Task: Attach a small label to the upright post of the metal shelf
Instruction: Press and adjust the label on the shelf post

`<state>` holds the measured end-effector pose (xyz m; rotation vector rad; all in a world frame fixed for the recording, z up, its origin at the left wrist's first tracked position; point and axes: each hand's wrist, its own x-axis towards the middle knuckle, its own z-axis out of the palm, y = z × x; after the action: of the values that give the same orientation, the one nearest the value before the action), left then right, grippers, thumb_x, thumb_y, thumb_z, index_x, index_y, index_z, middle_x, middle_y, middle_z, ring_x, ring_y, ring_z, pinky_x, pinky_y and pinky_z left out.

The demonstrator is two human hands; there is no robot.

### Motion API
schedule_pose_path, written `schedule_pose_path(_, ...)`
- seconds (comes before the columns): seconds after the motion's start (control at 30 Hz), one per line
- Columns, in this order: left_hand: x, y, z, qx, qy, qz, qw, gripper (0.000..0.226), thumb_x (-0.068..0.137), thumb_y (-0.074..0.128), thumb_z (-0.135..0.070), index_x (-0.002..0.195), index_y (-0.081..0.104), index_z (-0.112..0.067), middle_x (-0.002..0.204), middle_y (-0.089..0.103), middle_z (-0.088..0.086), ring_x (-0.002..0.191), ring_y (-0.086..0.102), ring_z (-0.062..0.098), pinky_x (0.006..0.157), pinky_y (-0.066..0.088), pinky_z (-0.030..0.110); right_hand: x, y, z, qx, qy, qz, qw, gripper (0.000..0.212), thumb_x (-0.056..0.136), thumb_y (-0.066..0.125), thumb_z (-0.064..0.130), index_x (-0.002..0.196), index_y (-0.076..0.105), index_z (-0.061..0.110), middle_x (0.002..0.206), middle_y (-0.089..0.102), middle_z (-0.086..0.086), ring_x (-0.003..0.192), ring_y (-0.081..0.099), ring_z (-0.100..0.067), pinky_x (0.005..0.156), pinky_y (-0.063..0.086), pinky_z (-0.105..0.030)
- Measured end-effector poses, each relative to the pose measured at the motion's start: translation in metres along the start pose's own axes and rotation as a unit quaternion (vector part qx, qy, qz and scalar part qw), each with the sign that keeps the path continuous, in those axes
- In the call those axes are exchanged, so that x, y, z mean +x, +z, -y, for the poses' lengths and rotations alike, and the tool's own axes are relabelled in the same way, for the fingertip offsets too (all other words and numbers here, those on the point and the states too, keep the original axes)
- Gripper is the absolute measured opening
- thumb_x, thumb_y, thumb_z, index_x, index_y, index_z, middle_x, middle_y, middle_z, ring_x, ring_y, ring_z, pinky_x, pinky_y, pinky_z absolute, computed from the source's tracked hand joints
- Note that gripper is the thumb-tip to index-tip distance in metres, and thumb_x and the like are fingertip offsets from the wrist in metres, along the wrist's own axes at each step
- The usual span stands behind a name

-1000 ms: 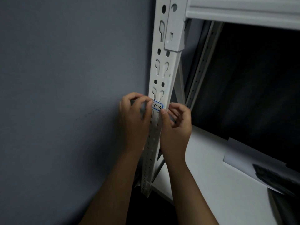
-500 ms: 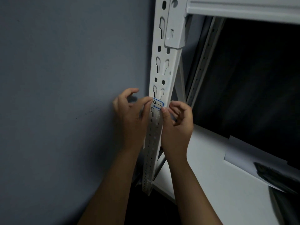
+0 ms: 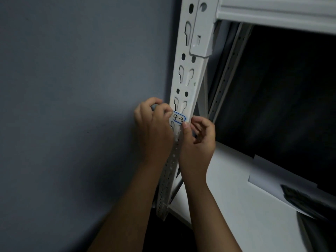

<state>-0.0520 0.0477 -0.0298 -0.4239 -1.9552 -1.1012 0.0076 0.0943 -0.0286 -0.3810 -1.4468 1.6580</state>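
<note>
The white metal upright post [image 3: 189,77] with keyhole slots runs from top centre down to the bottom centre. A small white label [image 3: 179,118] with a blue border and "4-3" written on it lies across the post's front face. My left hand [image 3: 154,130] pinches the label's left end with thumb and curled forefinger. My right hand [image 3: 198,140] holds the label's lower right corner under the thumb tip, its other fingers curled beside the post's right edge.
A grey wall [image 3: 72,106] fills the left side, close behind my left hand. A white shelf beam [image 3: 272,13] joins the post at the top. Below right is a white shelf board [image 3: 236,206] with a sheet of paper [image 3: 272,173] and a dark object [image 3: 305,199].
My left forefinger, lifted half a second ago, has curled back down to the label's left end. The label and my right hand stay in the same place on the post.
</note>
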Motion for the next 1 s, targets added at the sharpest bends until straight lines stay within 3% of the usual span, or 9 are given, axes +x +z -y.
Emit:
schedule_pose_path(0.17,-0.003,0.011,0.004,0.01,0.004,0.005,1.0,0.013,0.086,0.046,-0.019,0.082,0.055,-0.01,0.104,0.055,0.01,0.098,0.035,0.017,0.072,0.046,0.031,-0.003,0.001,-0.001,-0.017,-0.004,-0.001,1.0,0.02,0.09,0.062,0.003,0.107,0.053,0.008,0.101,0.062,0.0,0.087,0.062,0.011,0.065,0.049,-0.007)
schedule_pose_path(0.3,-0.003,0.007,0.004,0.002,-0.002,0.0,1.0,0.018,0.086,0.045,-0.022,0.082,0.059,-0.01,0.101,0.056,0.012,0.095,0.035,0.016,0.072,0.041,0.028,-0.003,0.001,0.0,-0.018,0.001,-0.002,1.0,0.021,0.09,0.062,0.004,0.108,0.053,0.007,0.103,0.063,-0.004,0.088,0.063,0.01,0.065,0.049,-0.007)
schedule_pose_path(0.4,-0.002,-0.003,0.002,-0.003,0.027,-0.029,0.999,0.026,0.083,0.046,-0.026,0.079,0.065,-0.008,0.096,0.058,0.015,0.09,0.036,0.017,0.077,0.032,0.02,-0.002,0.0,0.002,-0.014,0.003,0.01,1.0,0.02,0.09,0.061,0.003,0.108,0.053,0.008,0.098,0.062,0.004,0.087,0.063,0.01,0.065,0.05,-0.008)
schedule_pose_path(0.5,-0.003,-0.007,0.007,0.0,0.053,-0.03,0.998,0.03,0.085,0.048,-0.029,0.082,0.069,-0.008,0.097,0.057,0.014,0.092,0.037,0.018,0.076,0.033,0.018,-0.002,-0.002,0.003,-0.002,0.01,0.018,1.0,0.021,0.09,0.061,0.002,0.108,0.053,0.007,0.098,0.062,0.006,0.087,0.064,0.009,0.066,0.051,-0.009)
schedule_pose_path(0.7,-0.005,0.001,0.02,-0.007,0.074,-0.026,0.997,0.014,0.087,0.058,-0.017,0.088,0.068,-0.008,0.104,0.04,-0.002,0.095,0.037,0.019,0.08,0.03,0.016,0.0,-0.002,0.001,0.0,0.011,0.012,1.0,0.021,0.09,0.062,0.004,0.108,0.053,0.008,0.1,0.062,0.005,0.088,0.064,0.009,0.066,0.051,-0.009)
schedule_pose_path(1.0,-0.002,0.002,0.012,-0.002,0.02,0.008,1.0,0.011,0.082,0.06,-0.019,0.082,0.065,-0.01,0.097,0.056,0.011,0.095,0.037,0.017,0.073,0.033,0.018,0.0,0.001,-0.003,-0.003,0.016,-0.011,1.0,0.021,0.089,0.063,0.003,0.107,0.055,0.011,0.104,0.063,-0.003,0.091,0.062,0.005,0.069,0.049,-0.008)
